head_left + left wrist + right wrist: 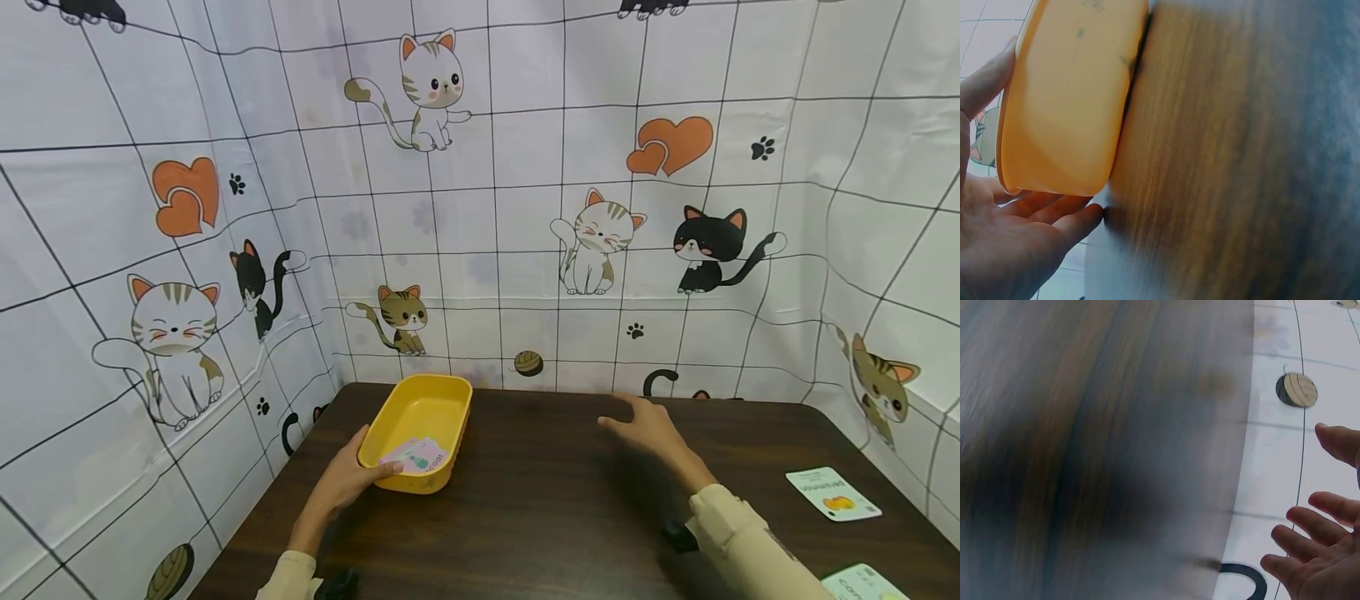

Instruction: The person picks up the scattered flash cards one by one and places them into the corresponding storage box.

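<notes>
Your left hand point(343, 477) has hold of the yellow tray point(425, 410) at its near left corner, thumb over the near rim and fingers spread along the outside. The tray is at the far left part of the dark table point(540, 500); whether its base lies fully flat is hard to tell. Your right hand point(648, 432) is empty, thumb and fingers apart and loosely extended over the far side of the table, well apart from the tray. As for progress, lilac cards point(415, 455) lie inside the tray at its near end, seemingly a few overlapping, so that much of the gathering looks done; you can read "coat" on the top one. What looks left is out to your right: a green-edged card point(834, 493) with an orange picture lies on the table, and another green card point(862, 583) sits nearer you, cut off by the view's lower edge. Neither hand touches those two, and their part in the work is uncertain.
</notes>
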`<state>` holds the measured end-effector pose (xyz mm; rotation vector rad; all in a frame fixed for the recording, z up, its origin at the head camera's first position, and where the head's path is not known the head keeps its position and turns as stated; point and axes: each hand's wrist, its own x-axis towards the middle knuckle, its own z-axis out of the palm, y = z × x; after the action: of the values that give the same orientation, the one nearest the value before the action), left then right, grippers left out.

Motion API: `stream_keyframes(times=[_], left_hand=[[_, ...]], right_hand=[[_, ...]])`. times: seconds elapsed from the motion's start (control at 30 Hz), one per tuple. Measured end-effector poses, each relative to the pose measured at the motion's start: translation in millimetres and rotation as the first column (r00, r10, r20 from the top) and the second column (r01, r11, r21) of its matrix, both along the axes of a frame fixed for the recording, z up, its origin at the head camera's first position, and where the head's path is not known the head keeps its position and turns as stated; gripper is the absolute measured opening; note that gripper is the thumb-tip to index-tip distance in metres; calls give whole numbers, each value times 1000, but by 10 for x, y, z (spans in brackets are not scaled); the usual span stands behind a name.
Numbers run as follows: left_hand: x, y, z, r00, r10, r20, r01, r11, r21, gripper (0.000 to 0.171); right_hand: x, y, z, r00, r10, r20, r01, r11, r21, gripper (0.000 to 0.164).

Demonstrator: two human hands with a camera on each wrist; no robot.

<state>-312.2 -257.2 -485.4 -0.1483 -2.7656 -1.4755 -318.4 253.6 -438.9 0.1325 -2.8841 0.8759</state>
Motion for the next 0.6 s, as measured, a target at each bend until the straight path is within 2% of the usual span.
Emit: stream_keyframes(times=[0.37, 0.6], left_hand=[[6, -19, 9, 1000, -4, -1, 4, 1000, -6, 112], [13, 7, 0, 1000, -6, 9, 7, 1000, -9, 119]], right_hand=[[92, 378, -13, 999, -37, 6, 37, 998, 46, 78], [131, 668, 2, 998, -65, 7, 64, 992, 107, 79]])
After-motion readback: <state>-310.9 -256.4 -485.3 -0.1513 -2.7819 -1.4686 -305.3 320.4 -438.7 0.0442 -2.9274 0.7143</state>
